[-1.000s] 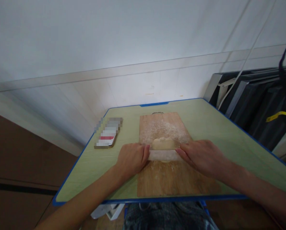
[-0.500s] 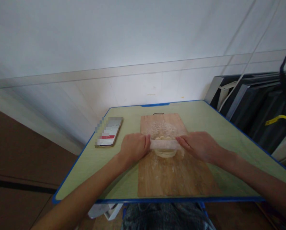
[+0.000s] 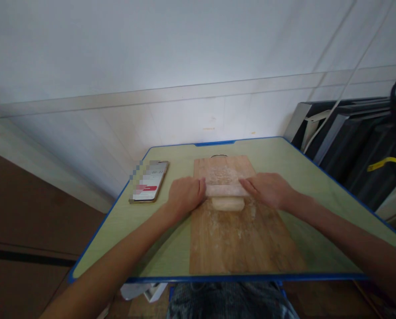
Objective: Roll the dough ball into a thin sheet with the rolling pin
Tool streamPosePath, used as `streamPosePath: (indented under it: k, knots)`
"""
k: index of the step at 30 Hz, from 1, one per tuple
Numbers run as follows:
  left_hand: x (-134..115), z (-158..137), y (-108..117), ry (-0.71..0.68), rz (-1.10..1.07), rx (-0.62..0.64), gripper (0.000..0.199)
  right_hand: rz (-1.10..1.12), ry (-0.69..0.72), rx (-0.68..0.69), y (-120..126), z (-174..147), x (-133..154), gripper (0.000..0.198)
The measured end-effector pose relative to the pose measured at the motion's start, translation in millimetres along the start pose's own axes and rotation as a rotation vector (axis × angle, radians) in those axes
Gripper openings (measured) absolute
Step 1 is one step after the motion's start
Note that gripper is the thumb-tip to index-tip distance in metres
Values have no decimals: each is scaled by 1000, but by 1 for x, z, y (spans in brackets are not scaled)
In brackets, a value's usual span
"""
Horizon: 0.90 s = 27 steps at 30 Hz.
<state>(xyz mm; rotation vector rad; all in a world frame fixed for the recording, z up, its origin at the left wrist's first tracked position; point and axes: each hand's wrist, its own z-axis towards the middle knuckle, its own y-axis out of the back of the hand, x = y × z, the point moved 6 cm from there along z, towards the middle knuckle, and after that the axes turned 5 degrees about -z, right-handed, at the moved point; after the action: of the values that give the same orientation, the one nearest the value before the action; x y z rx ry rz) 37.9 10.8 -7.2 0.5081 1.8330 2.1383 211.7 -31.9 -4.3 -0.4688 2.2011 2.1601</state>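
Observation:
A pale rolling pin point(image 3: 223, 191) lies crosswise over a wooden cutting board point(image 3: 238, 248). My left hand point(image 3: 186, 194) is closed around its left end, and my right hand point(image 3: 267, 189) grips the right end. Just on the near side of the pin shows a piece of dough point(image 3: 227, 204), pale and flattened; its far part is hidden under the pin. Flour dusts the board, thickest beyond the pin.
The board rests on a light green table point(image 3: 125, 235) with a blue rim. A phone point(image 3: 150, 181) with a lit screen lies at the left. Dark flat panels point(image 3: 354, 146) lean along the right side, near a hanging black cable point(image 3: 394, 99). A white wall stands behind.
Both hands have pushed the rolling pin slightly away from me. Dough that showed beyond the pin is now out of sight, and only the near part shows.

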Motion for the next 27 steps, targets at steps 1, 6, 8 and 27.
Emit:
streamPosePath:
  k: [1,6,8,27]
  knots:
    - [-1,-1,-9,-1,-11,7,65,9,-5,1,-7,2,2,66]
    - [-2,1,-23,-11,-20,-17,65,24,-26,-8,-17,8,5,65]
    - [-1,1,-21,-9,-21,-24,66,11,-41,-28,-15,7,5,64]
    - [-10,-25,-6,-50,-9,-3,65,22,-53,-56,-14,-27,12,60]
